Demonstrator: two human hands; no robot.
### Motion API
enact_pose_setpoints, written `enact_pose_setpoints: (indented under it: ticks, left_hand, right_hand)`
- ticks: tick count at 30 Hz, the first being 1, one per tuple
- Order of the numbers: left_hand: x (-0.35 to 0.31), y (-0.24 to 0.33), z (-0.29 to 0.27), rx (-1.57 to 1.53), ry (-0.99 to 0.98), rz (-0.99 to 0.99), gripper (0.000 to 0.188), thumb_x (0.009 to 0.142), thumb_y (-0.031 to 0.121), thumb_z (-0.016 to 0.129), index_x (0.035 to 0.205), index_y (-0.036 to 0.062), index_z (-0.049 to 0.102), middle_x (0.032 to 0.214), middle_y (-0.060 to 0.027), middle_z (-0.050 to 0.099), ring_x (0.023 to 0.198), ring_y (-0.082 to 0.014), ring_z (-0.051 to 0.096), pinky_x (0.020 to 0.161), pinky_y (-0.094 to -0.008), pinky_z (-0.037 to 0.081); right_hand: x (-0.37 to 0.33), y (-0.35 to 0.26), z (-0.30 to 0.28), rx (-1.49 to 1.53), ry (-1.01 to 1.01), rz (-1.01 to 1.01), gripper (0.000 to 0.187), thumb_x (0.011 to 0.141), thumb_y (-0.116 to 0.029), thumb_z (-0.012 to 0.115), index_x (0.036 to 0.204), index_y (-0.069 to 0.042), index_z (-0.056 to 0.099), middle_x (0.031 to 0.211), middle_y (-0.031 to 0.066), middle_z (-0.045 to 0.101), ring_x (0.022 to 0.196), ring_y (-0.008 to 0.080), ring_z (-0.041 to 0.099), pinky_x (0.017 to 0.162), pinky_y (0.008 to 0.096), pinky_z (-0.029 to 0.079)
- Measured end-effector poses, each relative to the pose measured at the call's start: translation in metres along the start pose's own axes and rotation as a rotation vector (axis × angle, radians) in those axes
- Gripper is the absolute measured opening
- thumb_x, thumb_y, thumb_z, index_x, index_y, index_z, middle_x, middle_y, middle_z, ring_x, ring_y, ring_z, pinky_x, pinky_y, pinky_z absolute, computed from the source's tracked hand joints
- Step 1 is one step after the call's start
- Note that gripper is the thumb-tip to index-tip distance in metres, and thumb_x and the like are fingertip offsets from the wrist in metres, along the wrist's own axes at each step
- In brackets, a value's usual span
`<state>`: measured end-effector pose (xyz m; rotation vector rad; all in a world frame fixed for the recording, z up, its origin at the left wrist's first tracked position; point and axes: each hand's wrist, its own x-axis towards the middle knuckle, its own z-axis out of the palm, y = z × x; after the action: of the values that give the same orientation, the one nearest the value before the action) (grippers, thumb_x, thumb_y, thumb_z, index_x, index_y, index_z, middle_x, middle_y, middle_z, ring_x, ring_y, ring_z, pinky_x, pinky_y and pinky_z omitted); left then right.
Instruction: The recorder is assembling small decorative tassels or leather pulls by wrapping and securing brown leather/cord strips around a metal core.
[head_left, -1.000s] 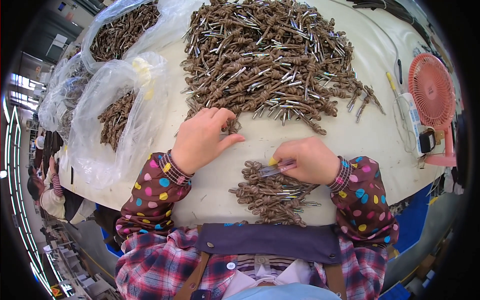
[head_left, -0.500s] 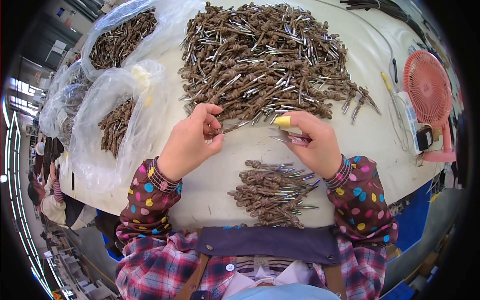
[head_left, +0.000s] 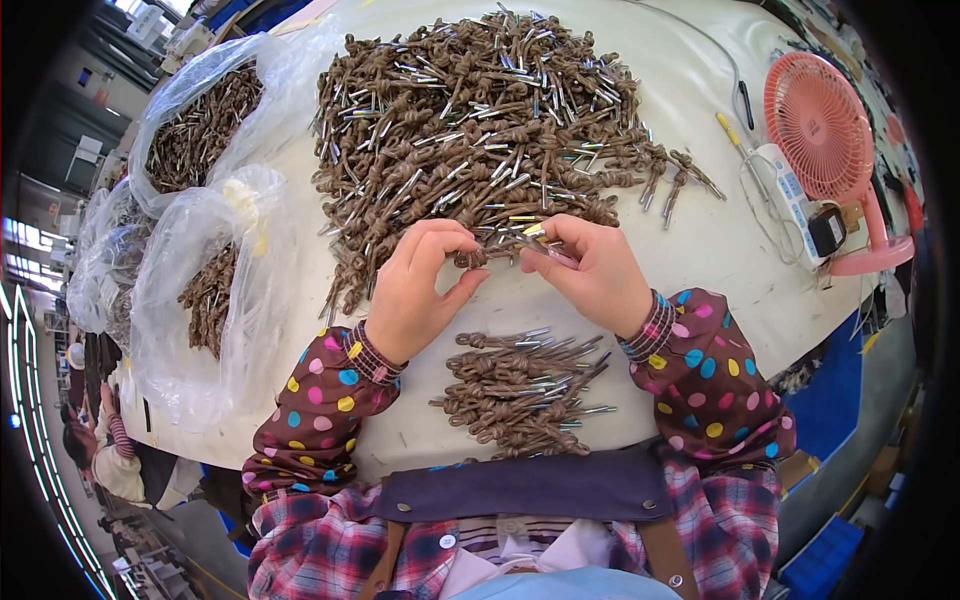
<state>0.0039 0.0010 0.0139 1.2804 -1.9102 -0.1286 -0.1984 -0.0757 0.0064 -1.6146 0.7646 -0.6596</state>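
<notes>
Between thumb and fingers of my left hand [head_left: 415, 290] is pinched a knotted brown cord [head_left: 470, 258]. My right hand [head_left: 600, 277] is closed around small thread snips [head_left: 563, 259] with a pinkish handle, and yellow shows on a fingertip. The snips' blades meet the cord's far end, partly hidden by my fingers; whether they are cutting I cannot tell. Just beyond both hands spreads a large heap of knotted brown cords [head_left: 470, 130] with shiny metal tips. Closer to my body lies a smaller pile of the same cords [head_left: 520, 390], tips mostly pointing right.
Clear plastic bags [head_left: 165, 330] holding more cords stand on the left of the pale table [head_left: 690, 250]. To the right are a pink fan [head_left: 820, 125], a white power strip [head_left: 785, 195] with a black plug [head_left: 827, 230], and a yellow-handled tool [head_left: 728, 128]. A co-worker [head_left: 115, 455] is at far left.
My hands have come together, bringing the snips up to the cord in my left hand. The whole view has shifted slightly, with the heap now further left.
</notes>
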Motion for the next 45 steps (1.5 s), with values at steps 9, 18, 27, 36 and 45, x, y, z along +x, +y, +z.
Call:
enact_pose_setpoints:
  ticks: [9,18,27,36,45]
  left_hand:
    - [0.002,0.006,-0.005,0.057,-0.058,-0.209,0.022,0.076,0.003,0.072,0.098,0.0023,0.066,0.095,-0.0104,0.063,0.084,-0.0224,0.063,0.075,-0.0300,0.051]
    - [-0.006,0.005,0.003,-0.374,-0.006,-0.460,0.010,0.090,0.012,0.062,0.095,0.0032,0.062,0.076,-0.0072,0.065,0.065,-0.0157,0.064,0.060,-0.0261,0.051]
    - [-0.008,0.003,0.004,-0.274,-0.100,-0.559,0.016,0.095,0.017,0.056,0.092,0.0025,0.060,0.066,-0.0050,0.060,0.052,-0.0117,0.053,0.050,-0.0258,0.043]
    - [-0.006,0.007,0.006,-0.232,-0.103,-0.541,0.014,0.093,0.015,0.059,0.090,0.0015,0.060,0.064,-0.0065,0.059,0.053,-0.0140,0.053,0.051,-0.0269,0.043]
    - [-0.006,0.007,0.008,-0.232,-0.099,-0.530,0.013,0.093,0.014,0.059,0.090,0.0012,0.061,0.066,-0.0074,0.060,0.055,-0.0153,0.055,0.053,-0.0275,0.044]
  right_hand:
    - [-0.002,0.004,0.010,-0.286,0.154,-0.250,0.015,0.080,-0.005,0.071,0.093,-0.001,0.065,0.065,-0.0027,0.053,0.057,0.0009,0.037,0.049,0.0193,0.033]
    - [-0.005,-0.001,0.010,-0.285,0.065,-0.125,0.025,0.079,-0.010,0.074,0.099,-0.001,0.062,0.072,-0.0011,0.055,0.062,0.0024,0.044,0.053,0.0187,0.039]
    - [-0.004,-0.011,0.006,-0.849,0.230,-0.543,0.031,0.078,-0.036,0.070,0.085,-0.010,0.055,0.082,0.0020,0.052,0.062,0.0183,0.061,0.050,0.0299,0.046]
    - [-0.003,-0.009,0.010,-0.944,0.235,-0.613,0.028,0.075,-0.031,0.073,0.074,-0.010,0.055,0.076,0.0011,0.052,0.052,0.0196,0.054,0.047,0.0313,0.043]
    - [-0.003,-0.008,0.010,-0.959,0.236,-0.631,0.028,0.075,-0.032,0.073,0.073,-0.011,0.054,0.076,0.0006,0.051,0.051,0.0189,0.053,0.047,0.0306,0.042]
